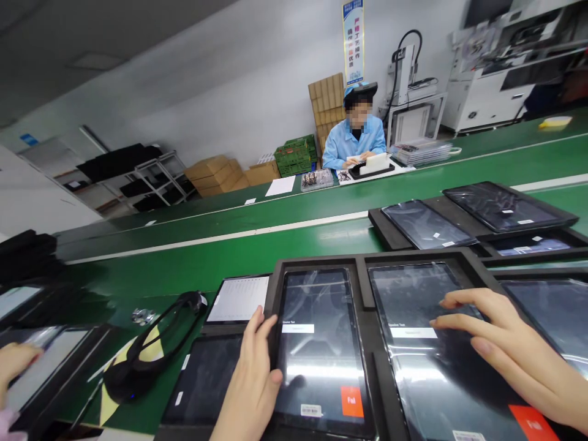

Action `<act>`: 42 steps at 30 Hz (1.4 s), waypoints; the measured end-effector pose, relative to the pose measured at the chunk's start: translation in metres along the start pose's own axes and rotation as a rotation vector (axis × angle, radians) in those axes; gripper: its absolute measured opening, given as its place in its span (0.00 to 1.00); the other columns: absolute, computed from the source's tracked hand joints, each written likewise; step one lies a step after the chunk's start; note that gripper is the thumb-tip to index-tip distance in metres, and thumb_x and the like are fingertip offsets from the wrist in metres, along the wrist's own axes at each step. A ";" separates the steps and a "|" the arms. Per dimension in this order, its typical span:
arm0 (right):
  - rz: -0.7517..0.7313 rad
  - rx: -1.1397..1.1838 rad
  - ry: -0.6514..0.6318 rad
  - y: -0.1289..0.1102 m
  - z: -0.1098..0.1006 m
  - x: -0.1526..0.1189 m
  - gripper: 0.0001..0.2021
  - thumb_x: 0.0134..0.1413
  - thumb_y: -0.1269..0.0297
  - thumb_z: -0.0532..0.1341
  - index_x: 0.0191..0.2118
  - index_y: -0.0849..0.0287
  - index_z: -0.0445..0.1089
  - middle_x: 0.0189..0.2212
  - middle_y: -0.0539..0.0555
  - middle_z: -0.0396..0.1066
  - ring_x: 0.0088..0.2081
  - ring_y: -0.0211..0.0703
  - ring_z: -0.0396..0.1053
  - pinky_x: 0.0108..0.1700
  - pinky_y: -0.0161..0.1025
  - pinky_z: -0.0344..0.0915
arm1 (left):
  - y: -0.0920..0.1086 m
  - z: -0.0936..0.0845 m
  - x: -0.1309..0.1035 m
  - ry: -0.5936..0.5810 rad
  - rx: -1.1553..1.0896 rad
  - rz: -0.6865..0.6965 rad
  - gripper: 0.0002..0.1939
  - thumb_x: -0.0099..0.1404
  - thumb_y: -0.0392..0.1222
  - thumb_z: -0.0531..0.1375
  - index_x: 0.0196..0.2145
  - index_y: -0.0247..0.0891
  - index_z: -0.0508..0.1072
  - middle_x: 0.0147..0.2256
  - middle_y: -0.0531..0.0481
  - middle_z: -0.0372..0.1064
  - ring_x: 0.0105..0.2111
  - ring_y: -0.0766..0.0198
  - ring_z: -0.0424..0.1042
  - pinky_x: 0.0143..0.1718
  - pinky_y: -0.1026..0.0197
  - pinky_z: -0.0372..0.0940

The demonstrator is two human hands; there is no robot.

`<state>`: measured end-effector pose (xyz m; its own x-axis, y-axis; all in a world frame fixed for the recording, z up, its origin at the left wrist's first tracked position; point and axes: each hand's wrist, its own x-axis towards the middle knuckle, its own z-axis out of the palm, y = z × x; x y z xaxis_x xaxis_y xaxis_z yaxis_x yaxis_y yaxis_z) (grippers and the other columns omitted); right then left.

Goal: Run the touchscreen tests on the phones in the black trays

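Two tablets lie in a black foam tray [361, 288] in front of me. The left tablet [316, 358] shows "Speaker Test", a white bar and a red "Fail" square. My left hand [250, 380] is at this tablet's left edge, thumb and fingers apart, holding nothing. Over the right tablet [425, 386], which has a similar screen, my right hand [509, 349] reaches in with its fingers spread. One fingertip is at the end of the white bar; whether it touches the glass I cannot tell. Both tablets carry a white label near the bottom.
Left stand a black headset-like device with a strap [138, 367] and a tablet with a lit white screen [239, 298]. Another person's hand [18, 361] is at far left. More trayed tablets [427, 223] lie back right. Across the green bench [220, 242] sits a co-worker [356, 138].
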<state>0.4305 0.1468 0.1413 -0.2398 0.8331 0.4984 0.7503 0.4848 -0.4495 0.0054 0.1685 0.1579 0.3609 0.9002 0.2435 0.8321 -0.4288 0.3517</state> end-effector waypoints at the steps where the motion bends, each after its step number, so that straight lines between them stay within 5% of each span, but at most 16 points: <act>1: -0.007 -0.010 -0.006 0.001 0.001 0.000 0.23 0.74 0.51 0.45 0.49 0.47 0.78 0.55 0.58 0.65 0.55 0.59 0.65 0.54 0.55 0.67 | -0.002 0.002 -0.001 0.044 -0.028 -0.014 0.34 0.74 0.67 0.37 0.71 0.53 0.47 0.71 0.36 0.40 0.68 0.39 0.54 0.59 0.33 0.67; 5: -0.069 -0.089 -0.087 0.005 0.008 0.001 0.21 0.74 0.48 0.48 0.59 0.43 0.72 0.59 0.59 0.61 0.59 0.63 0.61 0.55 0.60 0.65 | -0.013 0.009 -0.007 0.135 -0.143 -0.042 0.40 0.72 0.71 0.37 0.72 0.47 0.37 0.71 0.30 0.39 0.69 0.39 0.53 0.63 0.32 0.62; 9: -0.134 -0.142 -0.213 0.002 0.014 0.005 0.18 0.72 0.45 0.52 0.58 0.40 0.72 0.59 0.61 0.60 0.56 0.63 0.62 0.54 0.64 0.63 | -0.019 0.004 0.011 0.079 -0.225 -0.115 0.40 0.72 0.71 0.36 0.71 0.42 0.43 0.71 0.31 0.41 0.71 0.40 0.46 0.67 0.31 0.55; 12: -0.093 -0.125 -0.103 0.010 0.010 0.019 0.21 0.73 0.45 0.48 0.56 0.47 0.71 0.58 0.63 0.61 0.57 0.63 0.61 0.55 0.64 0.61 | -0.005 -0.012 0.054 0.005 -0.195 -0.013 0.35 0.76 0.67 0.40 0.68 0.40 0.54 0.69 0.34 0.48 0.71 0.43 0.49 0.70 0.36 0.52; 14: -0.009 -0.131 -0.004 0.025 0.004 0.035 0.24 0.73 0.44 0.44 0.52 0.53 0.71 0.55 0.64 0.63 0.57 0.63 0.61 0.56 0.65 0.59 | 0.014 -0.022 0.093 -0.177 -0.144 0.173 0.29 0.77 0.61 0.45 0.66 0.42 0.59 0.68 0.39 0.55 0.68 0.47 0.56 0.69 0.41 0.55; 17: 0.069 -0.148 -0.040 0.051 0.000 0.062 0.26 0.73 0.47 0.41 0.45 0.53 0.73 0.51 0.63 0.66 0.54 0.61 0.63 0.56 0.64 0.60 | 0.048 -0.023 0.145 -0.485 -0.063 0.467 0.25 0.78 0.56 0.49 0.66 0.47 0.63 0.63 0.44 0.64 0.63 0.51 0.65 0.66 0.47 0.61; 20: 0.102 -0.158 -0.023 0.066 0.006 0.080 0.27 0.73 0.52 0.41 0.44 0.53 0.76 0.50 0.62 0.65 0.53 0.59 0.63 0.57 0.61 0.60 | 0.069 -0.003 0.172 -0.445 0.008 0.459 0.26 0.78 0.53 0.48 0.69 0.47 0.56 0.65 0.42 0.61 0.65 0.49 0.63 0.68 0.42 0.58; 24: 0.131 -0.260 -0.044 0.066 0.019 0.083 0.24 0.73 0.54 0.44 0.52 0.48 0.77 0.54 0.63 0.63 0.57 0.60 0.60 0.58 0.62 0.59 | 0.063 0.025 0.172 -0.354 0.048 0.439 0.35 0.78 0.50 0.50 0.73 0.45 0.36 0.71 0.36 0.47 0.70 0.46 0.51 0.70 0.28 0.44; 26: 0.146 -0.290 -0.080 0.064 0.022 0.082 0.23 0.73 0.53 0.46 0.56 0.46 0.77 0.56 0.64 0.62 0.59 0.62 0.58 0.58 0.64 0.58 | 0.054 0.030 0.167 -0.342 0.014 0.483 0.37 0.77 0.50 0.51 0.73 0.46 0.33 0.71 0.36 0.47 0.70 0.45 0.52 0.69 0.29 0.47; 29: 0.129 -0.205 -0.053 0.064 0.021 0.080 0.25 0.73 0.51 0.46 0.50 0.47 0.81 0.54 0.63 0.64 0.57 0.62 0.59 0.58 0.63 0.58 | 0.046 0.025 0.162 -0.317 -0.068 0.483 0.33 0.77 0.50 0.50 0.72 0.47 0.40 0.62 0.37 0.63 0.58 0.48 0.70 0.60 0.39 0.65; 32: 0.115 -0.065 0.011 0.066 0.020 0.078 0.33 0.74 0.51 0.41 0.30 0.51 0.82 0.50 0.60 0.67 0.54 0.58 0.62 0.59 0.60 0.59 | 0.043 0.021 0.163 -0.262 -0.082 0.432 0.28 0.77 0.51 0.48 0.70 0.45 0.48 0.52 0.41 0.68 0.44 0.52 0.76 0.52 0.44 0.70; 34: 0.136 -0.036 0.041 0.068 0.020 0.076 0.35 0.74 0.53 0.38 0.30 0.52 0.81 0.49 0.60 0.68 0.52 0.56 0.63 0.59 0.59 0.59 | 0.041 0.021 0.165 -0.221 -0.029 0.440 0.28 0.77 0.53 0.49 0.69 0.42 0.51 0.56 0.37 0.66 0.52 0.48 0.72 0.58 0.39 0.65; 38: 0.210 -0.062 0.048 0.067 0.021 0.075 0.29 0.73 0.49 0.41 0.48 0.47 0.81 0.52 0.62 0.66 0.55 0.60 0.60 0.58 0.63 0.60 | 0.037 0.023 0.166 -0.279 -0.002 0.491 0.30 0.75 0.53 0.53 0.68 0.39 0.49 0.68 0.34 0.53 0.67 0.45 0.57 0.67 0.37 0.56; 42: 0.183 0.038 0.040 0.066 0.017 0.073 0.32 0.72 0.46 0.43 0.32 0.49 0.82 0.53 0.61 0.66 0.56 0.61 0.60 0.60 0.64 0.57 | 0.039 0.015 0.162 -0.344 -0.049 0.436 0.21 0.74 0.51 0.54 0.59 0.41 0.59 0.57 0.40 0.70 0.56 0.48 0.72 0.55 0.47 0.68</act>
<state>0.4523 0.2447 0.1355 -0.0762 0.8976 0.4343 0.7549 0.3364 -0.5629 0.1027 0.2989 0.1971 0.7910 0.6078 0.0699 0.5571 -0.7628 0.3284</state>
